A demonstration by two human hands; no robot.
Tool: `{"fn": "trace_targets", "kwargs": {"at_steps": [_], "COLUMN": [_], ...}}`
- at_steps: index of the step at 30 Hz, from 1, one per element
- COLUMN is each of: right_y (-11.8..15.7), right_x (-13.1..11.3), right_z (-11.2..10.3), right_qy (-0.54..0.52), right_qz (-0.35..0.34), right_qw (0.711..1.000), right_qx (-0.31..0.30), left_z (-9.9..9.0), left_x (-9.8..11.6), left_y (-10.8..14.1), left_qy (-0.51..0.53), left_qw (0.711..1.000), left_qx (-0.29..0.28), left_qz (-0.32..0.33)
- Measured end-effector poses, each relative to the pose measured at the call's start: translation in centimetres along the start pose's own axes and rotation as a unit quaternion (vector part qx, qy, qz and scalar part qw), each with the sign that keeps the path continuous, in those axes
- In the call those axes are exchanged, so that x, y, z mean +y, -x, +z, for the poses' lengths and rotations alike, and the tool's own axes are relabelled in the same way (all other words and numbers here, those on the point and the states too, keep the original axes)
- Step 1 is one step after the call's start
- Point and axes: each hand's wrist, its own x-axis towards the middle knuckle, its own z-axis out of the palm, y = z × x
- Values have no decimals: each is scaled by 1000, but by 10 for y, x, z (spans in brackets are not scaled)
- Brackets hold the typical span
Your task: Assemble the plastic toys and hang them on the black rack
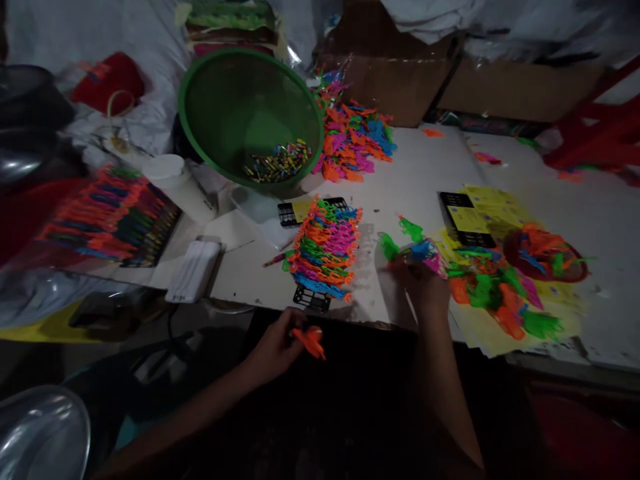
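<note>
My left hand (277,341) is at the table's front edge, its thumb and fingers closed on an orange plastic piece (311,341). My right hand (427,287) is over the table beside a blue plastic piece (423,251) and a green one (411,229). Its fingers are dark and partly hidden, so their grip does not show. Between the hands and farther back lies a row of bright plastic pieces (327,247) on a black card with cutouts (311,299). More loose pieces (483,287) are heaped right of my right hand.
A tilted green basket (187,127) holds small striped pieces (283,162). Behind it is a colourful pile (353,143). Yellow cards (500,207) and a red bowl (575,270) are at right. A white cup (187,190), a white box (194,270) and filled cards (115,217) stand left.
</note>
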Motion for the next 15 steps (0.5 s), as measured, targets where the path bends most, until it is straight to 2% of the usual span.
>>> {"fn": "trace_targets", "kwargs": {"at_steps": [2, 3, 5, 7, 9, 11, 15], "right_y": [13, 22, 41, 61, 79, 96, 123], "right_x": [4, 4, 0, -8, -16, -19, -15], "right_z": [-1, -2, -3, 0, 3, 5, 9], "right_qy": [-149, -246, -436, -558, -603, -590, -453], "right_qz": [-5, -7, -14, -10, 6, 19, -14], "right_qw": [986, 964, 889, 820, 792, 803, 886], "right_qx": [72, 102, 137, 129, 101, 88, 102], "left_z": [-13, -18, -26, -29, -30, -31, -34], "left_x": [-12, -17, -26, -31, -32, -31, -32], "left_y": [5, 6, 4, -2, -10, -15, -18], "left_qy": [58, 85, 114, 109, 89, 72, 52], "left_qw": [997, 994, 989, 987, 981, 972, 961], "left_qx": [45, 60, 86, 120, 168, 216, 270], "left_qz": [-13, -19, -24, -1, 43, 67, 21]}}
